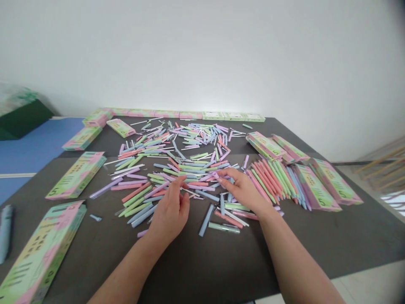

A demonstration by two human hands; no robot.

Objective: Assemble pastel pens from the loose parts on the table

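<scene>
My right hand [243,189] pinches one purple pen [214,175] amid countless pens [186,168] on the counter [209,270]; I cannot tell whether my left hand [172,207] grips any. Two boxes [76,175] lie at near left.

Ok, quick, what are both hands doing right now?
Left hand: partly curled over the pens; can't tell if holding anything.
Right hand: closed, pinching a purple pen piece.

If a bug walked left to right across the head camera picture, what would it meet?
Light-blue rounded stick → flat green-and-pink printed box, second-nearest on the left → bare left hand → bare right hand → row of slim red, green and blue pens → green-and-pink printed box farthest right.
</scene>
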